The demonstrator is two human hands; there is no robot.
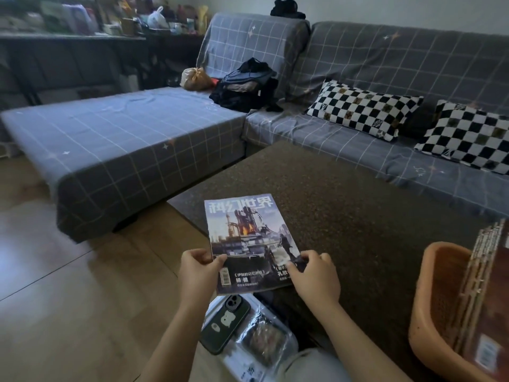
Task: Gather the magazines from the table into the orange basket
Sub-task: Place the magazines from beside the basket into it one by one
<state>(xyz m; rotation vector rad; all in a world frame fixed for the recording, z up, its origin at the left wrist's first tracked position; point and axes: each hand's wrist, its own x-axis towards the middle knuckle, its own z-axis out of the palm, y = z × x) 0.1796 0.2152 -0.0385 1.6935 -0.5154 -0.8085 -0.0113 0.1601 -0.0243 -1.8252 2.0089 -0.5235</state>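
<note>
Our left hand pinches the near left corner of the glossy, thin paper magazine with the dark city cover, thumb on top and fingers curled beneath, while our right hand grips the near right corner the same way. We hold it low over the near left corner of the desk; whether its far edge touches the top we cannot tell.

We judge that we are in the carrying step: this magazine is picked up and bound for the basket. The next move, as we read it, calls for swinging it right across the desk, turning it on edge and sliding it in beside the ones already there, minding that the limp cover does not buckle against the rim.

The grey checked fabric sofa wraps round the far side, soft and draped, with two black-and-white chequered cushions on it. The dark speckled stone-like desk is flat, hard and matt. At the near right stands the orange plastic basket with rounded rim and perforated wall, already holding a row of upright magazines with brown covers, their spines packed close. Below our hands lies a crinkly clear plastic packet, and on it a dark green phone in a smooth case.
</note>
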